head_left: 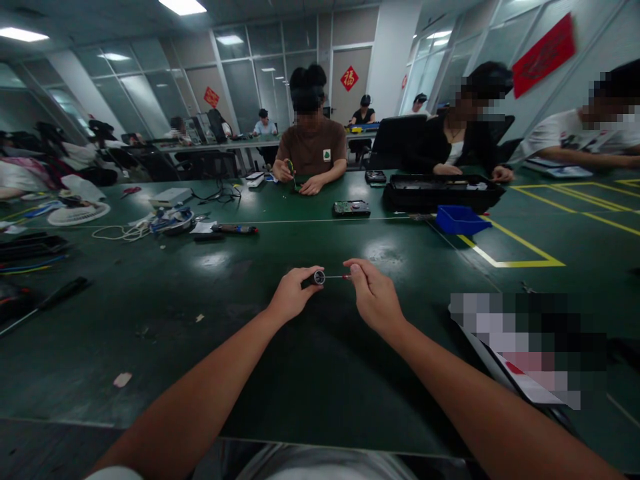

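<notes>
Over the middle of the green table, my left hand [291,293] pinches a small dark cylindrical part [319,277] between thumb and fingers. Its round, light-rimmed end faces me, but its exact kind is unclear. My right hand [375,293] is closed around the handle of a thin screwdriver [336,277], most of which the fingers hide. The metal shaft runs left from a reddish collar, and its tip meets the side of the cylindrical part. Both hands are held above the tabletop.
Beyond my hands lie a dark pen-like tool [235,229], a hard drive [351,208], a blue bin [463,220] and a long black tray [444,193]. A long screwdriver [65,292] lies left. Co-workers sit across the green table [240,373].
</notes>
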The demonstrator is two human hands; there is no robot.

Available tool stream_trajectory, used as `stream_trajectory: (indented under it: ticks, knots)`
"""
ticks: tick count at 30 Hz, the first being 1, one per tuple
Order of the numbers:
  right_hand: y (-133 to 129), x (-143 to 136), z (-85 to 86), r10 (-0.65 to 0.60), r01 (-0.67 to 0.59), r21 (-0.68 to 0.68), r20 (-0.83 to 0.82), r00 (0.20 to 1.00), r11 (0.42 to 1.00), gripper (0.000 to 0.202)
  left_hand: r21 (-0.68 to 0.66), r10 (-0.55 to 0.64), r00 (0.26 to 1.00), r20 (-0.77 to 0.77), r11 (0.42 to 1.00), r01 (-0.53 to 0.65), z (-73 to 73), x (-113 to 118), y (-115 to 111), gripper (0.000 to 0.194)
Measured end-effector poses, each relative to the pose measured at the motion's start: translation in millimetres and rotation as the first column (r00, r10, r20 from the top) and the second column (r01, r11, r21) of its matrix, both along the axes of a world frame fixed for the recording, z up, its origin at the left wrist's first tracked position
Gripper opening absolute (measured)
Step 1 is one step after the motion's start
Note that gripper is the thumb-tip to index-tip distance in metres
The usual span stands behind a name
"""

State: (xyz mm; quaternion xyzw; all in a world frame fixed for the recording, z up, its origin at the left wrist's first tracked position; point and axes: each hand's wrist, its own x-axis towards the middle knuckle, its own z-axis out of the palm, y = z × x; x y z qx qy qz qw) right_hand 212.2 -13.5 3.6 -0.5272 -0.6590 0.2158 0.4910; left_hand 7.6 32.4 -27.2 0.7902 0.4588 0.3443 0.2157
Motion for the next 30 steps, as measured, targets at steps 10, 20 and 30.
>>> stream_trajectory:
  ticks: [10,20,30]
  knots:
    - [20.4,-1.0,-12.2,-0.067,-0.015,-0.123,-0.636,0.769,0.992,0.023,0.018,-0.031,0.999,0.021,0.999,0.031,-0.6,1.4,-1.0,0.042]
    - [23.9,-4.3,-19.6,-0.109,-0.033,-0.165,-0.775,0.622,0.986,0.029,0.037,-0.031,0.999,-0.018,0.999,0.032,5.4,4.7,-4.7,0.039]
    - [14.6,-5.4,-13.3,-0.078,0.073,-0.03,-0.524,0.848,0.997,0.027,0.032,-0.014,0.999,-0.036,0.999,0.015,7.4,4.7,-6.1,0.04]
